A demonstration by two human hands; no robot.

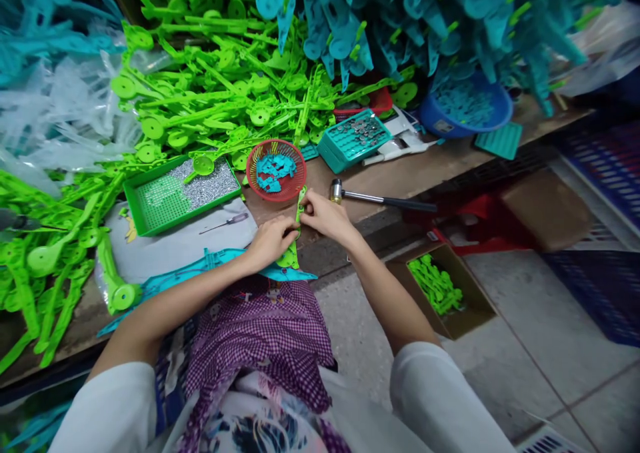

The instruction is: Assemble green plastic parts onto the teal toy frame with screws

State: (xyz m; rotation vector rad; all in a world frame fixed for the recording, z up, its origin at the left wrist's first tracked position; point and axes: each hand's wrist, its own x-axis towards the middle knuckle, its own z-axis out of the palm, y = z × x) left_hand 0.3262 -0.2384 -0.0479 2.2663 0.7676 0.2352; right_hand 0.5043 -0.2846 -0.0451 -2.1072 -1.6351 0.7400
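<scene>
Green piece (300, 206) — near bench edge (407, 185)

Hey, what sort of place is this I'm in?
Probably an assembly workshop or small factory: there are heaps of green parts, a green tray of small metal pieces, and a hammer.

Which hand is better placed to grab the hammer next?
Probably the right hand: the hammer lies just beside it, while the left hand is farther off, across the green part.
</scene>
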